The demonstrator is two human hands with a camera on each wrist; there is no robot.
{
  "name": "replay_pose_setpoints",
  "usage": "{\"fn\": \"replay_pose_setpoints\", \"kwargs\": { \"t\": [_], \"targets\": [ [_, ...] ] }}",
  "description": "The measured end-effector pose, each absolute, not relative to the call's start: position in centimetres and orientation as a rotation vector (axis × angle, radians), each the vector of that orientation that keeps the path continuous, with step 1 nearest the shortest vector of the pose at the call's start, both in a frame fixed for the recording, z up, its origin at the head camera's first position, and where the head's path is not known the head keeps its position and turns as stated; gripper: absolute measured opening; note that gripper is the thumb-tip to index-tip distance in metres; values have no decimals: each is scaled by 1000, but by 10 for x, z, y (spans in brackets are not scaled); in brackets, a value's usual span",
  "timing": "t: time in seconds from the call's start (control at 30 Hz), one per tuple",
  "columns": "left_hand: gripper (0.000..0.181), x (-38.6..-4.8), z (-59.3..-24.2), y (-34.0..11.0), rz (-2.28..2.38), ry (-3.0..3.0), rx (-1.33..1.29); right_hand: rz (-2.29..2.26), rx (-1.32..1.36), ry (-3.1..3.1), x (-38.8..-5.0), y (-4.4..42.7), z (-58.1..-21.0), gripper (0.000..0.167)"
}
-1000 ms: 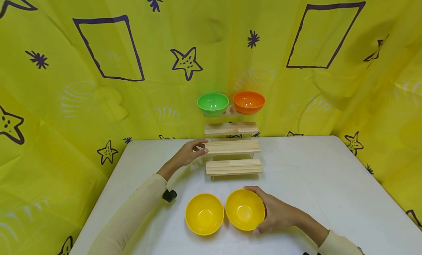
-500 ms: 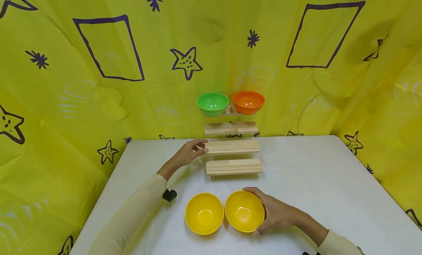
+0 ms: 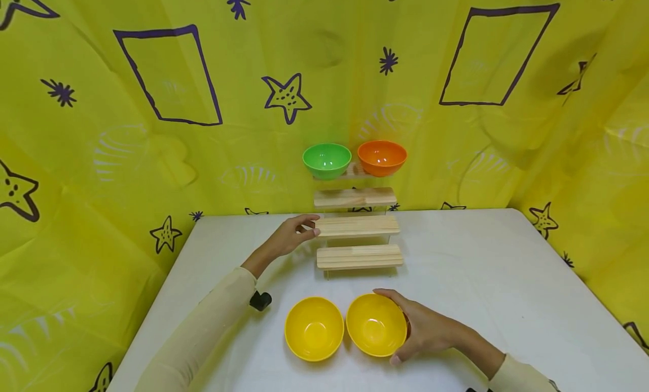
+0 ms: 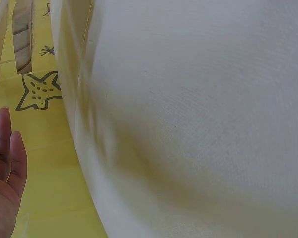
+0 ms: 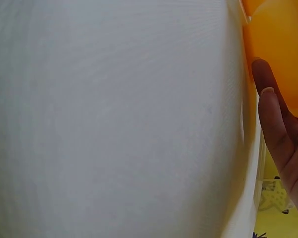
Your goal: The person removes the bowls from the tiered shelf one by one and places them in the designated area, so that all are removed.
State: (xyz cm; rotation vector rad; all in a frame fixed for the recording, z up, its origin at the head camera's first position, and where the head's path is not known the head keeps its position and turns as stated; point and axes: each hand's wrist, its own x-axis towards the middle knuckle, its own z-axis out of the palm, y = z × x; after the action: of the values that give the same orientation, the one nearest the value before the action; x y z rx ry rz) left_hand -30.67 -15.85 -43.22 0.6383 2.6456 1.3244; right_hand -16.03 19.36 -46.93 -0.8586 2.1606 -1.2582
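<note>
In the head view, my left hand (image 3: 290, 234) holds the left end of a middle step of a stepped wooden stand (image 3: 359, 257), thumb at the front edge and fingers behind. The left wrist view shows some fingers (image 4: 18, 161) bent beside the stand. My right hand (image 3: 430, 328) grips the right side of a yellow bowl (image 3: 376, 325), thumb near me and fingers round the far side. That bowl stands right beside a second yellow bowl (image 3: 314, 329), their rims almost touching. In the right wrist view, fingertips (image 5: 270, 106) lie against the held bowl's outer wall (image 5: 283, 54).
On the stand's top step sit a green bowl (image 3: 327, 161) at left and an orange bowl (image 3: 382, 158) at right. A white-covered table (image 3: 481, 279) lies beneath. Yellow patterned cloth (image 3: 334, 59) hangs behind and at both sides. A small black object (image 3: 261, 301) shows by the left sleeve.
The right hand's yellow bowl has shifted slightly toward me and to the left, closer to the other yellow bowl. My left hand has stayed at the stand.
</note>
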Motion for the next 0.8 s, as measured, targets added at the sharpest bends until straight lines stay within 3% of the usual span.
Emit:
{"fn": "replay_pose_setpoints", "kwargs": {
  "t": [0.3,0.8],
  "targets": [
    [49,-307,-431,-158,1309,2649,642,-1278,-850,2060,-162,200,-465,120],
    [49,-306,-431,-159,1316,2651,649,-1398,-927,2102,-187,233,-436,96]
  ]
}}
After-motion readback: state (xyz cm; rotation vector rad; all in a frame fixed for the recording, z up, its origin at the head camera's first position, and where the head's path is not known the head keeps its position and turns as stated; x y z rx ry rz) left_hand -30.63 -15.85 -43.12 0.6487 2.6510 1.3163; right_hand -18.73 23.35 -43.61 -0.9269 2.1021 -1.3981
